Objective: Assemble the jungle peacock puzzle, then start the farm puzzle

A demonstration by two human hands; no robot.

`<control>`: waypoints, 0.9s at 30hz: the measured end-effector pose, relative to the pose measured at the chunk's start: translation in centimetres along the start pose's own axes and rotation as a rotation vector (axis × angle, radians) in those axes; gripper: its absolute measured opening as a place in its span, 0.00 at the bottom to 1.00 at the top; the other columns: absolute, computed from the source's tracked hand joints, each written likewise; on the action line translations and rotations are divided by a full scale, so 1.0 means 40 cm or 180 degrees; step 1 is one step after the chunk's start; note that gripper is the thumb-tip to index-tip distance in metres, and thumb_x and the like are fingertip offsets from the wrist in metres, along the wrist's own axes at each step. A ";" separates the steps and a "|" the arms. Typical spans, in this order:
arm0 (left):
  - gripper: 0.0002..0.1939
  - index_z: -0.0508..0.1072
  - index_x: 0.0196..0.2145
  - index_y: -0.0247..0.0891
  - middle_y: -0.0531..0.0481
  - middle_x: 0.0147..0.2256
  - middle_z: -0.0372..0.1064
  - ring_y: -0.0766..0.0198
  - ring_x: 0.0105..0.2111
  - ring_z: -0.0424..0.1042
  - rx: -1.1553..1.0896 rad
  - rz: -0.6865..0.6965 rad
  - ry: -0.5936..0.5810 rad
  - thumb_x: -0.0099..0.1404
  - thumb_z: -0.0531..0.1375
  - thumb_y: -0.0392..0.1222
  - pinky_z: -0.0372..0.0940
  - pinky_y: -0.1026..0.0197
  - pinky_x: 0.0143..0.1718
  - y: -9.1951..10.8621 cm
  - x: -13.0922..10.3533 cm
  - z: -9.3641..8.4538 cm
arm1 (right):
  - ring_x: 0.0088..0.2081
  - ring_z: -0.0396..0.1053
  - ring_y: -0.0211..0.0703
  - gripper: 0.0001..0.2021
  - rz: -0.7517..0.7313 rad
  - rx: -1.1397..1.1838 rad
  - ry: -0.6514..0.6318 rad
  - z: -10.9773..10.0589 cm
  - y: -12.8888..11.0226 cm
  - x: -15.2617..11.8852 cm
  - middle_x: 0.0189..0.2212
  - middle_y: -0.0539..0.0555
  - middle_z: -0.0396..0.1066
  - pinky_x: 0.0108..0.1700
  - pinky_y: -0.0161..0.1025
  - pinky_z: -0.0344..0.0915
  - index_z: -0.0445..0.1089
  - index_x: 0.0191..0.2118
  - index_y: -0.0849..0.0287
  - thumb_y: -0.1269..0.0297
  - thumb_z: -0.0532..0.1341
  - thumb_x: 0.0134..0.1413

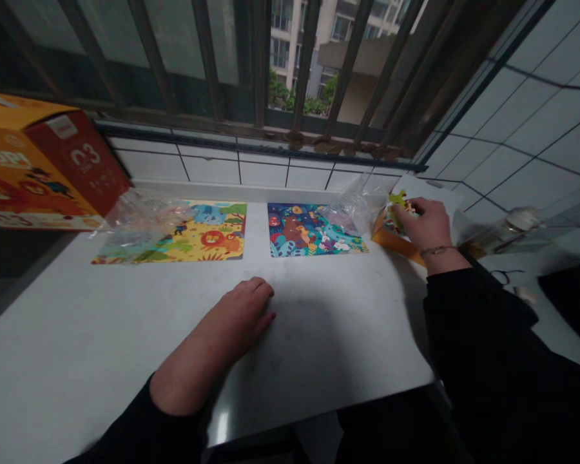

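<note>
At the right, my right hand [430, 225] reaches over a small orange box [391, 240] filled with colourful puzzle pieces. Its fingers are closed at a yellow-green puzzle piece [397, 198] on top; the fingertips are partly hidden. My left hand [241, 309] rests on the white counter [319, 322] with nothing in it, thumb apart from the loosely bent fingers. Beyond it lie two picture sheets: a yellow one with lions [217, 241] to the left and a dark blue one with forest animals [294, 232] nearer the box.
Crumpled clear plastic [142, 216] covers part of the yellow sheet, and more clear plastic [357, 196] lies by the blue one. A large orange-red box [77, 167] stands at the left. A clear jar [507, 229] is at the right. A barred window [261, 64] rises behind.
</note>
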State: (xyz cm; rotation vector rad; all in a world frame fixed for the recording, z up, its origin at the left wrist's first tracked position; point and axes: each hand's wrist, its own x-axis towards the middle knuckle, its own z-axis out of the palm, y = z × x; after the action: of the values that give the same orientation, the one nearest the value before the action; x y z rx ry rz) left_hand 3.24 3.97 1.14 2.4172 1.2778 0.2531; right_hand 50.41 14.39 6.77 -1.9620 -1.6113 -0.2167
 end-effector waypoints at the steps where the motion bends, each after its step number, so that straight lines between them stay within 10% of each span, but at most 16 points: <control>1: 0.18 0.76 0.58 0.37 0.32 0.59 0.77 0.39 0.59 0.78 -0.0134 -0.0060 0.0116 0.72 0.64 0.41 0.74 0.36 0.64 0.000 -0.001 0.002 | 0.56 0.73 0.65 0.25 -0.0203 0.0130 0.0119 -0.002 -0.044 -0.032 0.49 0.69 0.79 0.60 0.61 0.71 0.81 0.52 0.59 0.41 0.61 0.71; 6: 0.43 0.58 0.77 0.35 0.27 0.76 0.60 0.36 0.76 0.64 -0.0836 -0.0297 0.0800 0.75 0.65 0.57 0.61 0.32 0.76 0.008 0.006 0.008 | 0.63 0.73 0.61 0.19 -0.1674 0.1041 -0.0433 0.062 -0.313 -0.265 0.62 0.64 0.71 0.64 0.58 0.74 0.83 0.56 0.51 0.50 0.73 0.65; 10: 0.50 0.52 0.80 0.35 0.25 0.79 0.53 0.34 0.79 0.58 -0.1424 -0.0416 0.0902 0.72 0.67 0.59 0.55 0.30 0.79 0.007 0.025 0.027 | 0.63 0.74 0.63 0.43 -0.2160 0.1590 -0.1249 0.140 -0.441 -0.407 0.65 0.65 0.71 0.61 0.60 0.78 0.59 0.80 0.48 0.56 0.73 0.64; 17: 0.49 0.53 0.81 0.40 0.29 0.79 0.55 0.35 0.79 0.58 -0.2183 -0.0029 0.0561 0.73 0.67 0.59 0.54 0.29 0.80 0.009 0.050 0.089 | 0.74 0.63 0.70 0.53 -0.2090 0.2407 -0.1172 0.202 -0.425 -0.473 0.73 0.73 0.61 0.76 0.70 0.64 0.46 0.83 0.55 0.58 0.75 0.61; 22: 0.64 0.50 0.82 0.45 0.30 0.79 0.53 0.30 0.78 0.59 -0.2327 0.0180 0.0466 0.59 0.79 0.54 0.55 0.25 0.78 0.015 0.073 0.105 | 0.68 0.72 0.68 0.63 -0.1436 0.2920 -0.1853 0.198 -0.406 -0.496 0.72 0.75 0.64 0.69 0.67 0.72 0.34 0.83 0.56 0.54 0.79 0.58; 27: 0.69 0.56 0.80 0.47 0.32 0.77 0.58 0.29 0.76 0.60 -0.2228 0.0280 0.0515 0.48 0.85 0.51 0.55 0.23 0.77 -0.006 0.108 0.114 | 0.69 0.69 0.69 0.62 -0.1461 0.2971 -0.1912 0.193 -0.392 -0.482 0.71 0.73 0.63 0.70 0.67 0.71 0.44 0.80 0.55 0.51 0.83 0.50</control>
State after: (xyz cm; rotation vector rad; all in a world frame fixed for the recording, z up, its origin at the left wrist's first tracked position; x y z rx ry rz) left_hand 7.04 6.47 -3.22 1.8694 0.9298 0.7887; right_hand 28.97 3.75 -3.43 -0.9504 -1.9860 0.8785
